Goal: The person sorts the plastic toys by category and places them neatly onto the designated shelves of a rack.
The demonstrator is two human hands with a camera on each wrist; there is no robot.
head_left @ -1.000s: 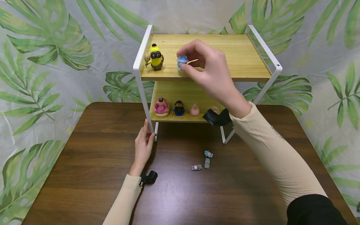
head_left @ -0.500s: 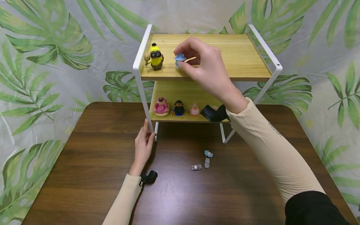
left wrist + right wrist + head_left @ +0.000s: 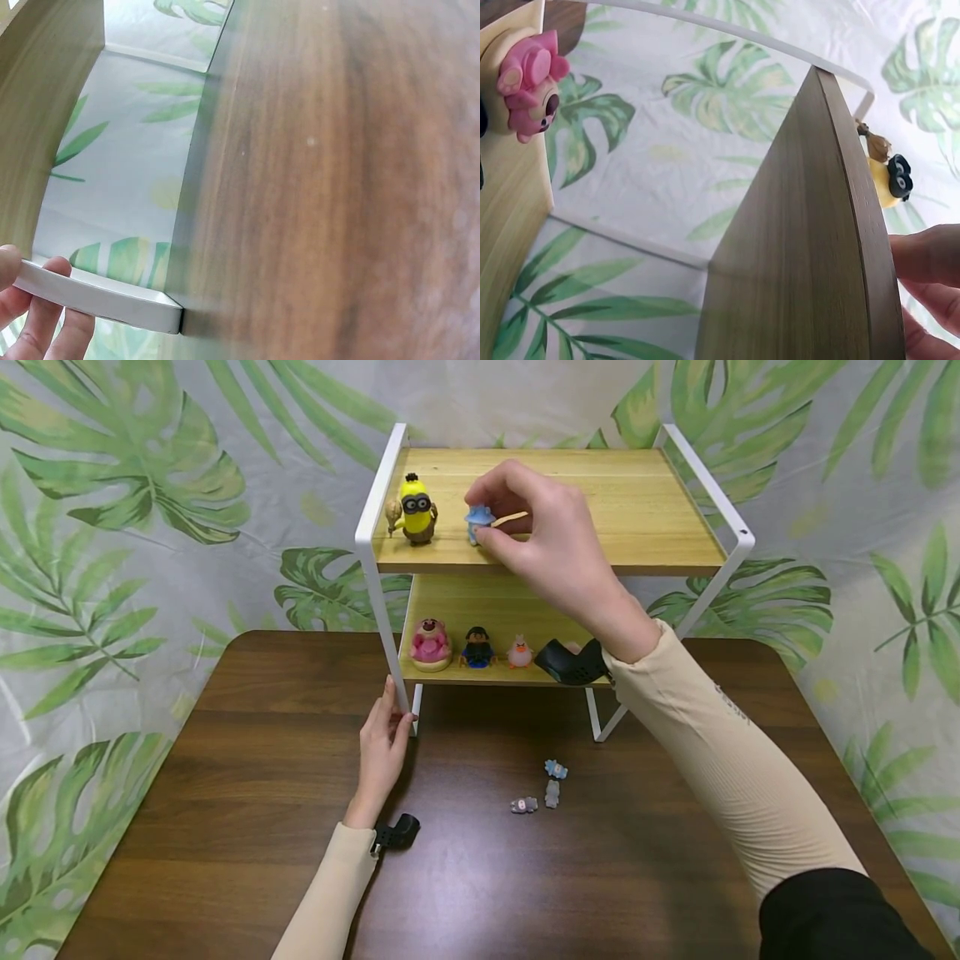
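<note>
The right hand [image 3: 551,539] pinches a small blue figure [image 3: 477,522] between thumb and fingers, so its grip is narrow. This figure is upright over the front part of the upper shelf [image 3: 645,518], to the right of the yellow figure [image 3: 416,512] and apart from it; whether it touches the wood, I cannot tell. The left hand [image 3: 381,752] holds the white frame [image 3: 378,610] low at its left front leg. A pink bear [image 3: 431,645], a dark-haired figure [image 3: 477,649] and a pale pink figure [image 3: 519,653] make 1 row on the lower shelf [image 3: 480,597]. On the brown table [image 3: 262,818] lie 2 grey figures [image 3: 552,794] and a light-blue figure [image 3: 556,769].
</note>
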